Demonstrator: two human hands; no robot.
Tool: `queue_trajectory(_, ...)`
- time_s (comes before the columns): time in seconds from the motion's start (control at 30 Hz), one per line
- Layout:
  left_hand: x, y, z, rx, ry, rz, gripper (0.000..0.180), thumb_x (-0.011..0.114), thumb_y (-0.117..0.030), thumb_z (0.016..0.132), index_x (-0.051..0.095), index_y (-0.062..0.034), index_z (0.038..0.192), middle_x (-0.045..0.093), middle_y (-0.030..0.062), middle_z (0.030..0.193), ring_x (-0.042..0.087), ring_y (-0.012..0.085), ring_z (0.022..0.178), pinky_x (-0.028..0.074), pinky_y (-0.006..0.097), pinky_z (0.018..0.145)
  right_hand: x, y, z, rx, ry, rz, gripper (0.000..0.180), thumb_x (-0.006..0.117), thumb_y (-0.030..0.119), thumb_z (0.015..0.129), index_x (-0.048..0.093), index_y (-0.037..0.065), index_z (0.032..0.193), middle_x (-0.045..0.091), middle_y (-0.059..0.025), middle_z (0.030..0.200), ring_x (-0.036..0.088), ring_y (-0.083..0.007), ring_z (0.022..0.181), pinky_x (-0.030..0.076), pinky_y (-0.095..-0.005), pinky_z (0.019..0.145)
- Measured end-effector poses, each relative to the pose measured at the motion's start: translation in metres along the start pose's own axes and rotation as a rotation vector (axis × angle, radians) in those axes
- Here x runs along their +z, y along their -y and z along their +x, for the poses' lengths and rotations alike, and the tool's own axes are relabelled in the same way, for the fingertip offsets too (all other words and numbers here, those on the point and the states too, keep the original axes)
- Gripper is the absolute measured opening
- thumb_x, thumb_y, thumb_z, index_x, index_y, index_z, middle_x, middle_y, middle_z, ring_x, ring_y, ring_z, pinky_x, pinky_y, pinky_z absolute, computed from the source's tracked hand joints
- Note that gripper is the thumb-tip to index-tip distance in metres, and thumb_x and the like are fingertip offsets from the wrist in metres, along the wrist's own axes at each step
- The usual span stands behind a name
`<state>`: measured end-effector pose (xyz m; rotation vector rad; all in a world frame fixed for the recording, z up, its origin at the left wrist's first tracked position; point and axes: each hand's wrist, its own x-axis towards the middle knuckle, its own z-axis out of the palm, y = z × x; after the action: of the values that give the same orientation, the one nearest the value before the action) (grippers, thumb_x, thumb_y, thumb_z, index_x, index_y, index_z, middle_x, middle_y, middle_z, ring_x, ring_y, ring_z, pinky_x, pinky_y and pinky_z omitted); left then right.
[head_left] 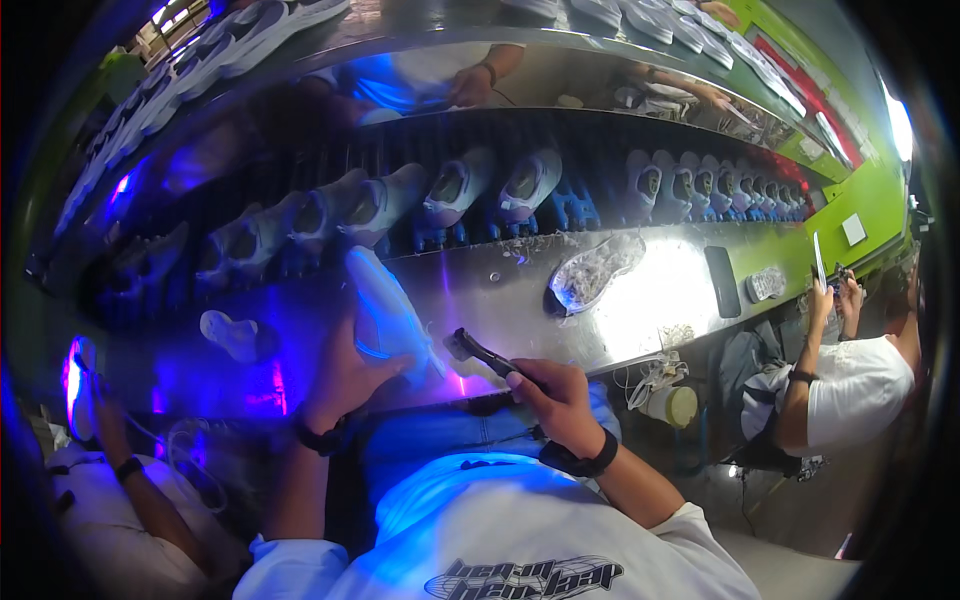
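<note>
A white shoe sole is gripped upright in the left hand over the steel counter; the right hand, just beside the sole, clasps one dark brush. Beyond the sole, one clear sole lies on the counter under violet light, before a long row of white shoes.

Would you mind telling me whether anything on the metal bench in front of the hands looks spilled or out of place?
Yes. Pale scraps and shavings lie scattered along the metal bench near the conveyor's edge, with another small heap further right. A loose sole lies askew among them, at an angle to the bench edge.
</note>
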<state>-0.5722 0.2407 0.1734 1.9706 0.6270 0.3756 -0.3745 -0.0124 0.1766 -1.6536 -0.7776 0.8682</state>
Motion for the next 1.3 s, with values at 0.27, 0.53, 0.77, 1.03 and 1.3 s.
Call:
queue_trajectory(0.27,0.031,-0.07,-0.034,-0.16,0.126,-0.557,0.103,0.078,-0.013,0.09,0.015,0.0002,0.169,0.044,0.012,0.161,0.048,0.0207,0.144,0.036,0.038,0.121,-0.017,0.043,-0.003,-0.25,-0.06,-0.187,0.021,0.07,0.013,0.099,0.074,-0.004,0.11,0.066,-0.0189,0.081,0.064,-0.033,0.071,0.049,-0.0403,0.066)
queue_trajectory(0.53,0.036,-0.096,-0.046,-0.159,0.187,-0.464,0.102,0.077,-0.014,0.089,0.017,0.0019,0.169,0.043,0.0127,0.162,0.046,0.0197,0.145,0.034,0.037,0.122,-0.029,0.046,-0.021,-0.35,-0.164,-0.357,0.015,0.07,0.011,0.097,0.074,0.0,0.106,0.061,-0.0156,0.074,0.059,-0.0307,0.055,0.042,-0.0402,0.052)
queue_trajectory(0.77,0.036,-0.101,-0.047,-0.276,0.14,-0.538,0.093,0.074,-0.012,0.089,0.026,0.0017,0.167,0.053,0.0125,0.154,0.053,0.0208,0.139,0.039,0.037,0.119,-0.035,0.046,-0.029,-0.347,-0.069,-0.254,0.017,0.072,0.011,0.095,0.075,-0.002,0.106,0.061,-0.015,0.071,0.058,-0.0265,0.054,0.042,-0.0387,0.053)
queue_trajectory(1.03,0.033,-0.099,-0.044,-0.262,-0.025,-0.732,0.066,0.076,-0.008,0.091,0.051,0.0002,0.151,0.066,0.0083,0.129,0.066,0.0171,0.112,0.053,0.034,0.099,-0.051,0.045,-0.045,-0.284,0.103,-0.149,0.021,0.073,0.013,0.095,0.076,-0.006,0.104,0.067,-0.0172,0.074,0.062,-0.027,0.059,0.046,-0.0359,0.056)
queue_trajectory(1.3,0.035,-0.102,-0.038,-0.321,-0.102,-0.735,0.063,0.072,-0.008,0.093,0.052,-0.0031,0.152,0.067,0.0056,0.129,0.066,0.0145,0.11,0.052,0.032,0.097,-0.068,0.056,-0.055,-0.265,0.132,-0.164,0.023,0.073,0.013,0.093,0.076,-0.007,0.104,0.067,-0.016,0.072,0.063,-0.0255,0.06,0.047,-0.035,0.057)
